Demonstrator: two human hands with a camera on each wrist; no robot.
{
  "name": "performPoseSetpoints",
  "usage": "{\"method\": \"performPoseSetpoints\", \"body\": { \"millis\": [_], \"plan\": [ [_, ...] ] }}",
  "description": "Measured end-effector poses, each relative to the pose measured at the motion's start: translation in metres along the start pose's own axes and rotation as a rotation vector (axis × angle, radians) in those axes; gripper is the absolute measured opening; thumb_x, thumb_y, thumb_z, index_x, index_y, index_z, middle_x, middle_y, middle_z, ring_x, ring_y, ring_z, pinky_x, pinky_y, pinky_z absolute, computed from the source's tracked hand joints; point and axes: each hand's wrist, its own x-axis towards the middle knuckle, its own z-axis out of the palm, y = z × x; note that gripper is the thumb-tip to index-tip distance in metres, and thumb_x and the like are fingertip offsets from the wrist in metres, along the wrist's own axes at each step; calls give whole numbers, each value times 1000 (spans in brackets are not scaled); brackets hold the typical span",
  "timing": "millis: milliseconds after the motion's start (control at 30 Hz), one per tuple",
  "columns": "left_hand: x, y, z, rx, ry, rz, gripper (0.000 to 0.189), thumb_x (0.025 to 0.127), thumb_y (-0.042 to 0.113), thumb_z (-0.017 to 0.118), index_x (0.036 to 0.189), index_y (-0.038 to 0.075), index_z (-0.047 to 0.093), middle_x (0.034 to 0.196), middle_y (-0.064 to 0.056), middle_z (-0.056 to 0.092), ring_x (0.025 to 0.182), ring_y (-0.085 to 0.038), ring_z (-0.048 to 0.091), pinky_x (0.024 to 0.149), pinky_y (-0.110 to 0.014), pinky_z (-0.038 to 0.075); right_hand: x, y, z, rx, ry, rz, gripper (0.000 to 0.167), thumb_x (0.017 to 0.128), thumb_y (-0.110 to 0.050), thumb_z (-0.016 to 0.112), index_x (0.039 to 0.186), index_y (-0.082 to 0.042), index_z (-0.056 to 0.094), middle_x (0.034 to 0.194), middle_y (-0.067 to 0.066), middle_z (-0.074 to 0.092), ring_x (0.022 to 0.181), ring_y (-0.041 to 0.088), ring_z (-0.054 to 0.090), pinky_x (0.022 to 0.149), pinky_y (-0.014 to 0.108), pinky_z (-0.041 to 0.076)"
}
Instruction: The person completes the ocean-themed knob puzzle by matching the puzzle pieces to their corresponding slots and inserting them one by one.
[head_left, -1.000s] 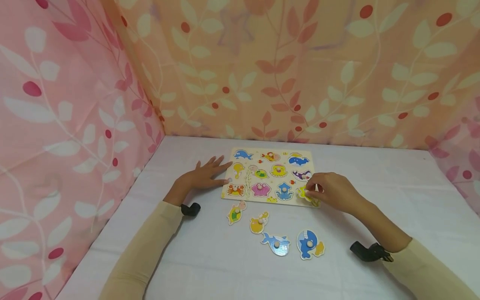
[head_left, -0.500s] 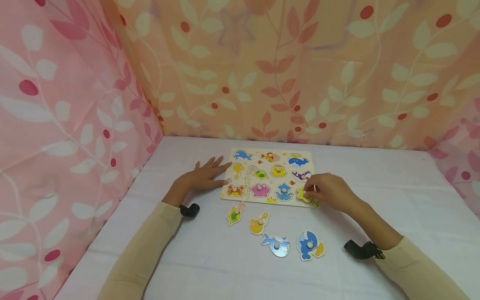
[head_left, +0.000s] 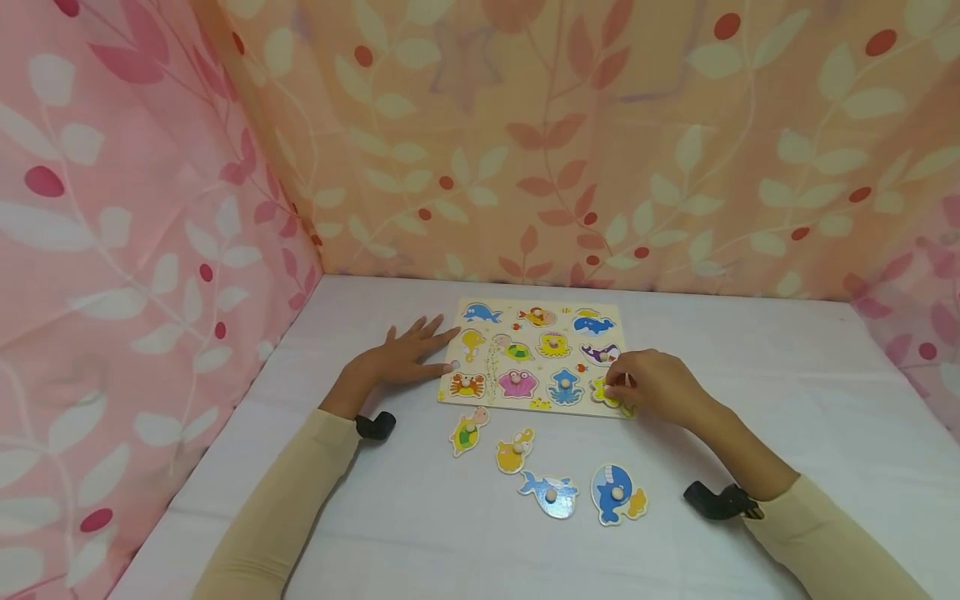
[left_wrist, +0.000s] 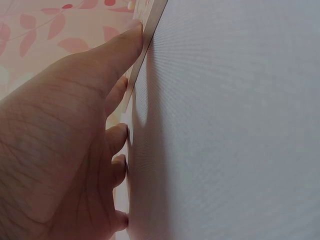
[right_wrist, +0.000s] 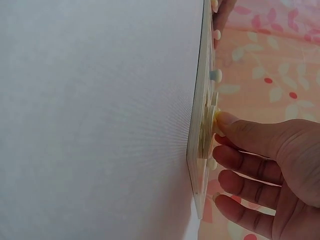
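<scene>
A wooden peg puzzle board (head_left: 540, 365) with sea animals lies on the white cloth. Fingers spread, my left hand (head_left: 405, 357) rests at its left side, thumb on the board's edge. At the near right corner my right hand (head_left: 663, 385) pinches the knob of a yellow star-shaped puzzle piece (head_left: 600, 390). The right wrist view shows this piece tilted slightly over the board, thumb (right_wrist: 227, 119) on its knob. Knobbed crab (head_left: 467, 384), pink clam (head_left: 517, 384) and blue squid (head_left: 565, 388) pieces sit in the board. The right fingers partly hide the yellow piece.
In front of the board lie a green turtle piece (head_left: 468, 432), a yellow piece (head_left: 513, 454), a light blue whale piece (head_left: 557, 505) and a dark blue whale piece (head_left: 604, 495). Floral cloth walls (head_left: 480, 167) stand behind and at the sides.
The yellow piece has shifted slightly at the board's corner, and the right hand and forearm have moved a little left. The left hand keeps its place at the board.
</scene>
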Motion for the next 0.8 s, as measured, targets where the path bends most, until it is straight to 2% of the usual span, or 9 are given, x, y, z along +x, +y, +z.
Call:
{"method": "performPoseSetpoints", "body": {
  "millis": [367,800],
  "plan": [
    [-2,2,-2,-15,-3,5,83,94,73,47,162,40,15,171,-2,-1,156,-34,-7,114,-73,-6,1,2,3,2,14,7,14,85,-24,84,95,-16,77,72,-9,59,71,14,52,64,31,44],
    [1,-2,1,1,-6,-4,83,93,76,45,162,42,13,171,1,-3,156,-33,-8,114,-72,-7,0,0,3,33,11,22,14,86,-24,84,96,-16,78,73,-9,60,72,15,53,66,32,44]
  ]
}}
